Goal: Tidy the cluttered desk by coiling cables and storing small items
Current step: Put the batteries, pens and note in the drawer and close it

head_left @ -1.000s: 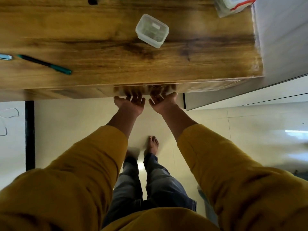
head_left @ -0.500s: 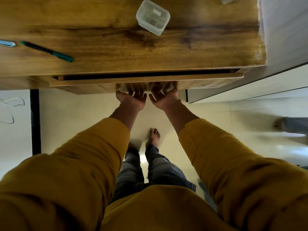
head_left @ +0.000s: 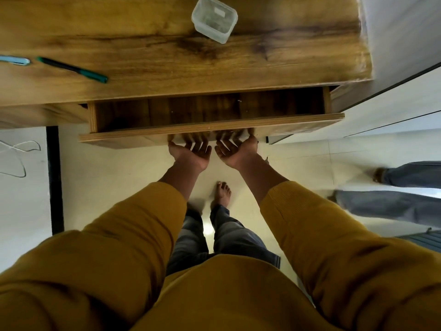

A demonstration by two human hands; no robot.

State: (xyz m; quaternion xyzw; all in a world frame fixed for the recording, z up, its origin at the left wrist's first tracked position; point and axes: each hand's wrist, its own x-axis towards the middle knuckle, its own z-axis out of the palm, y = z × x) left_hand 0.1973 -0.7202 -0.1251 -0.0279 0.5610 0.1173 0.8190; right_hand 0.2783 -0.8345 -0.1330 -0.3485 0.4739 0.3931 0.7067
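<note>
A person in mustard-yellow sleeves stands at a wooden desk, both palms turned upward under the lower edge of a drawer that stands partly open; the left hand and the right hand sit side by side near the middle of the drawer front, fingers hooked up beneath it and gripping it, though the fingertips vanish under the wood and their reflection in the glossy panel muddies the outline; the drawer's visible interior looks bare and dark; on the desktop above, well apart from the hands, lie a green pen, a pale blue pen cut off at the left edge, and a clear plastic container near the top of view; as I judge it, the risks lie in the pull: a hard tug might bring the drawer right off its runners, or jolt the desk and roll the pens toward the edge; a second person's legs pass close on the right and could knock against the projecting drawer; what the container holds is too hazy to tell; the drawer's rear stays hidden under the desktop; no cable is clearly in view; a thin looped line at far left may be one.
</note>
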